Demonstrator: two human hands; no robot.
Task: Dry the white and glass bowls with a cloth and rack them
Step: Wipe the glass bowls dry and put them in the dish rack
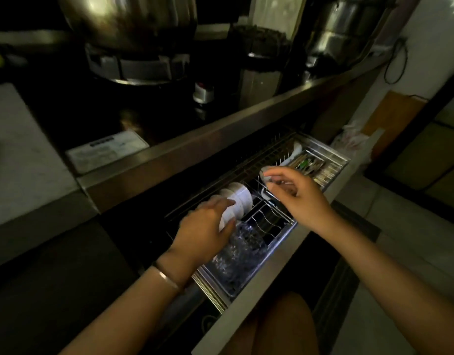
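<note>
A pulled-out wire rack drawer sits below the stove counter. Several white bowls stand on edge in a row at its left side. My left hand grips the nearest white bowl in that row. Glass bowls lie stacked on edge in the rack just in front of that hand. My right hand hovers over the middle of the rack, fingers pinched around a small pale object; what it is I cannot tell. No cloth is visible.
A cutlery tray with chopsticks fills the rack's far right end. Above, a gas stove carries a large steel wok and a steel pot. The steel counter edge overhangs the drawer. Tiled floor lies to the right.
</note>
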